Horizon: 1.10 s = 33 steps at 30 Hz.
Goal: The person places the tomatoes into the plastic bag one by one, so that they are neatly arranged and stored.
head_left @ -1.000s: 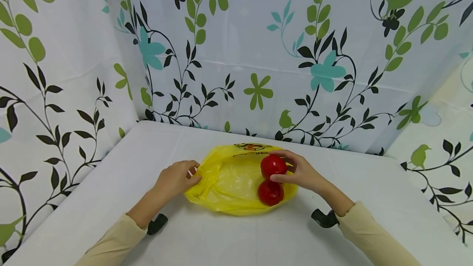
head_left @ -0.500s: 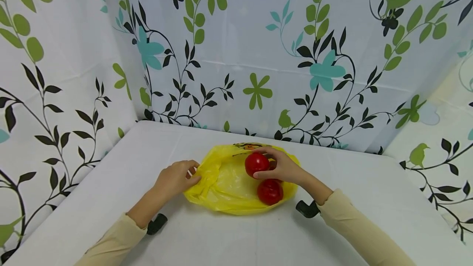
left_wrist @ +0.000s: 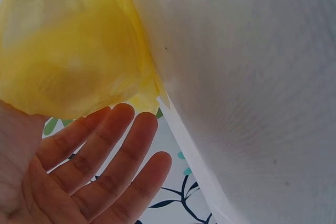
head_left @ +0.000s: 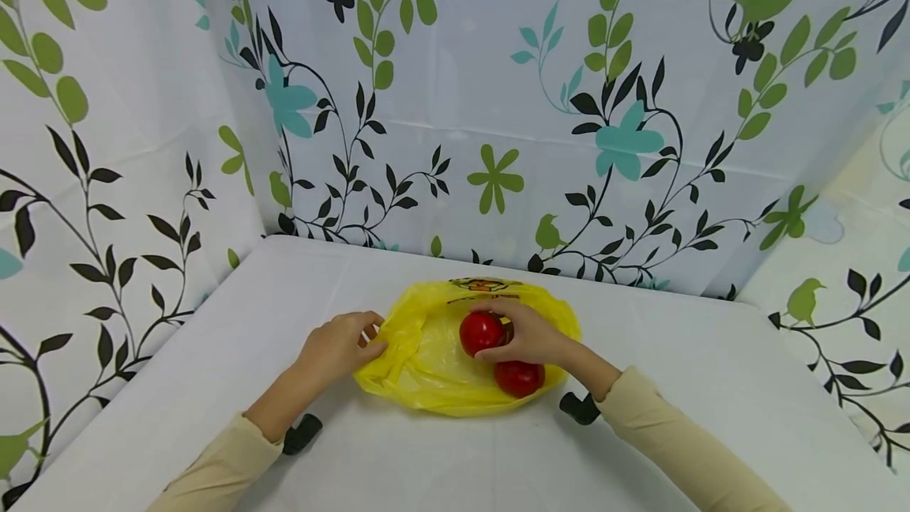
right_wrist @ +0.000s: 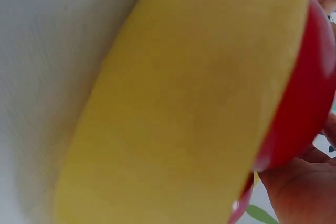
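Observation:
A yellow plastic bag (head_left: 441,397) lies mouth-up in the middle of the table. My left hand (head_left: 343,344) holds its left edge between thumb and fingers; in the left wrist view the fingers (left_wrist: 113,166) stretch out by the yellow film and the bag hides the thumb. In the bag's mouth, my right hand (head_left: 529,332) grips a glossy red apple (head_left: 480,333) with thumb and fingers. A second red apple (head_left: 519,378) sits inside at the right, partly covered by that hand. The bag's wall fills much of the right wrist view, a red apple (right_wrist: 304,93) behind it.
The white table (head_left: 455,464) runs back to a patterned curtain (head_left: 455,117) with leaves and birds. Black wrist mounts (head_left: 580,408) sit under both forearms, close over the tabletop.
My right hand has carried the apple leftward from the bag's right side, then slightly down toward the middle of the bag. The left hand and the second apple have stayed put.

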Available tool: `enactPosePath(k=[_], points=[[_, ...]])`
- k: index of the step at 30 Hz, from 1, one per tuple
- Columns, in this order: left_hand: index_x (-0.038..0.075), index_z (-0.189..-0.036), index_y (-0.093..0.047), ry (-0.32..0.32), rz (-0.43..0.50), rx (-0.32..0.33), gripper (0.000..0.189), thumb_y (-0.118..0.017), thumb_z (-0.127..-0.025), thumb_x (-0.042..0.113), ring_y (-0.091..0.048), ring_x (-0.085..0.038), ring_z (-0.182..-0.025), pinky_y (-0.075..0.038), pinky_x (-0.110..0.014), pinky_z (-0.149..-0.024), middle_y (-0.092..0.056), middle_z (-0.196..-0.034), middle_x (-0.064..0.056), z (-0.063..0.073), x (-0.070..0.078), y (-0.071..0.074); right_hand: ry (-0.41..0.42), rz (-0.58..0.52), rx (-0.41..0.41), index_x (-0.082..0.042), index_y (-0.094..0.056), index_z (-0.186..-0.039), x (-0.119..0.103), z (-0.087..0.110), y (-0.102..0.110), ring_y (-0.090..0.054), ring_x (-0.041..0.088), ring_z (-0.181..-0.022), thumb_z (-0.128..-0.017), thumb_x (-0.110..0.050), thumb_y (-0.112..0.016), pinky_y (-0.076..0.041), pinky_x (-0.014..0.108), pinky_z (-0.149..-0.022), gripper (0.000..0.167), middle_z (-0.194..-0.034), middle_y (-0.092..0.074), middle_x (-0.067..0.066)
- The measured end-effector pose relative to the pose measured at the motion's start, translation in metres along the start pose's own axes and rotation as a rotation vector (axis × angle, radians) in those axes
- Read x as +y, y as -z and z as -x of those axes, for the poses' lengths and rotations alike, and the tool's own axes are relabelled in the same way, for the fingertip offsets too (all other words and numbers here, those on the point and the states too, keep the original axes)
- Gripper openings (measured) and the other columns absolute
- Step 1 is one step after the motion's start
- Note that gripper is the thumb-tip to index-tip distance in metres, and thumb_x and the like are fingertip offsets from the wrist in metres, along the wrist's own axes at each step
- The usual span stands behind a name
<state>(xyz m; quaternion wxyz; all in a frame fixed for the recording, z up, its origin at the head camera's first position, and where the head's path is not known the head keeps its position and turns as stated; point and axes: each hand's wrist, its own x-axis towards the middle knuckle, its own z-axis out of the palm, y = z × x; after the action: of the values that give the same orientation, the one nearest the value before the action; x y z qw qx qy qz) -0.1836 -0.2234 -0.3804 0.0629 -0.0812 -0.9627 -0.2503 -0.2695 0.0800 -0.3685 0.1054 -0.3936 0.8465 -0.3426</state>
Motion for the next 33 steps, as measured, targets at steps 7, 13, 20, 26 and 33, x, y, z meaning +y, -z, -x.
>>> enactPosePath(k=[7,13,20,26,33], points=[[0.003,-0.110,-0.068,-0.003,-0.010,-0.006,0.029,-0.073,-0.087,0.021,-0.061,-0.016,-0.075,-0.053,-0.033,-0.063,-0.067,-0.087,-0.004,-0.003,0.001,-0.003,-0.001,0.042,-0.057,-0.009,-0.052,-0.137,0.003,0.002,-0.006,-0.049,0.029,-0.122,-0.081,-0.031,-0.080,-0.052,0.046,-0.093,0.065,-0.137,-0.052,0.009],[0.004,-0.110,-0.068,-0.002,-0.001,-0.016,0.029,-0.073,-0.087,0.021,-0.060,-0.016,-0.074,-0.053,-0.033,-0.064,-0.067,-0.088,-0.004,-0.005,0.003,-0.005,-0.042,0.036,-0.115,-0.011,-0.052,-0.138,0.002,0.005,-0.008,-0.051,0.027,-0.121,-0.081,-0.030,-0.080,-0.052,0.044,-0.092,0.066,-0.137,-0.052,0.007],[0.004,-0.109,-0.068,-0.018,-0.002,-0.013,0.029,-0.074,-0.086,0.021,-0.061,-0.017,-0.074,-0.053,-0.033,-0.063,-0.068,-0.087,-0.004,-0.007,0.004,-0.007,-0.079,0.072,-0.130,-0.015,-0.050,-0.141,0.000,0.010,-0.010,-0.048,0.028,-0.125,-0.083,-0.032,-0.078,-0.051,0.047,-0.093,0.067,-0.140,-0.050,0.007],[0.005,-0.110,-0.068,-0.023,-0.031,-0.026,0.029,-0.072,-0.087,0.021,-0.061,-0.017,-0.077,-0.052,-0.034,-0.064,-0.068,-0.092,-0.004,-0.006,0.003,-0.005,-0.065,-0.004,-0.131,-0.010,-0.047,-0.142,0.001,0.012,-0.009,-0.056,0.029,-0.120,-0.087,-0.029,-0.074,-0.052,0.040,-0.093,0.064,-0.139,-0.051,0.010],[0.004,-0.116,-0.065,-0.075,-0.090,0.073,0.031,-0.068,-0.087,0.014,-0.065,-0.025,-0.089,-0.055,-0.038,-0.065,-0.066,-0.107,-0.010,0.005,-0.001,0.006,0.057,-0.052,-0.069,-0.001,-0.049,-0.139,-0.002,0.015,0.003,-0.056,0.037,-0.123,-0.092,-0.021,-0.068,-0.047,0.047,-0.099,0.055,-0.138,-0.053,0.019]])
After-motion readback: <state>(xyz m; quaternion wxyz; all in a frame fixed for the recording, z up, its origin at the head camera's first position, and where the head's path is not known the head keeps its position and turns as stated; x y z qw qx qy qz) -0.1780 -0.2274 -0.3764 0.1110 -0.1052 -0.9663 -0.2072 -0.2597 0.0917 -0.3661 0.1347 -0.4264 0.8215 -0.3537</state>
